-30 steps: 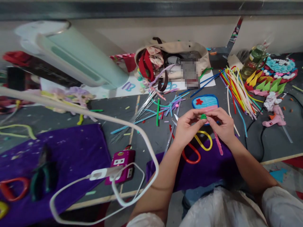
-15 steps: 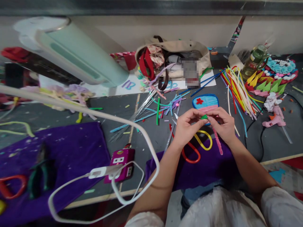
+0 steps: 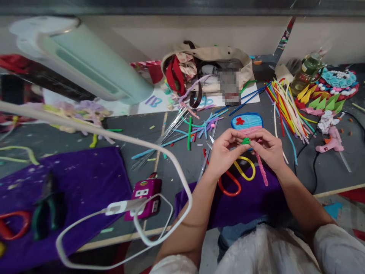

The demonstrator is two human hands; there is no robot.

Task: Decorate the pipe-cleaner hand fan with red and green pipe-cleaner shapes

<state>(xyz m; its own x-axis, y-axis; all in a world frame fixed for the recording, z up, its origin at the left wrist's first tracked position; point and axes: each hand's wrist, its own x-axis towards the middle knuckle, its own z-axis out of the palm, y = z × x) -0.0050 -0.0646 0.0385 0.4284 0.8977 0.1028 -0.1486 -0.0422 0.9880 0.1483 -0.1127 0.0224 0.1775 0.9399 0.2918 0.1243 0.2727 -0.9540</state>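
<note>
Between the thumbs and fingertips of both hands is a small green fuzzy piece [image 3: 245,141], perhaps bent pipe cleaner. My left hand [image 3: 228,148] pinches it from the left, and my right hand [image 3: 268,147] closes on its right side. Just beyond the fingers lies a flat blue and pink pipe-cleaner piece [image 3: 251,121] bearing a red flower [image 3: 240,121]; my hands hide its lower part. A pink pipe cleaner [image 3: 261,171] reaches down below my right hand. Scissors with a red and a yellow handle loop [image 3: 245,172] lie beneath my wrists.
Colourful pipe cleaners [image 3: 285,110] lie bundled to the right, near a pink glue gun [image 3: 332,142] and a green bottle [image 3: 306,72]. On the left are a purple power strip [image 3: 146,194], a looping white cable [image 3: 182,179] and pliers [image 3: 48,207] on purple cloth [image 3: 94,179]. A bag [image 3: 242,61] stands behind.
The green piece has turned slightly between my fingertips and shows a little more. Both hands stay in nearly the same place; the view has shifted slightly.
</note>
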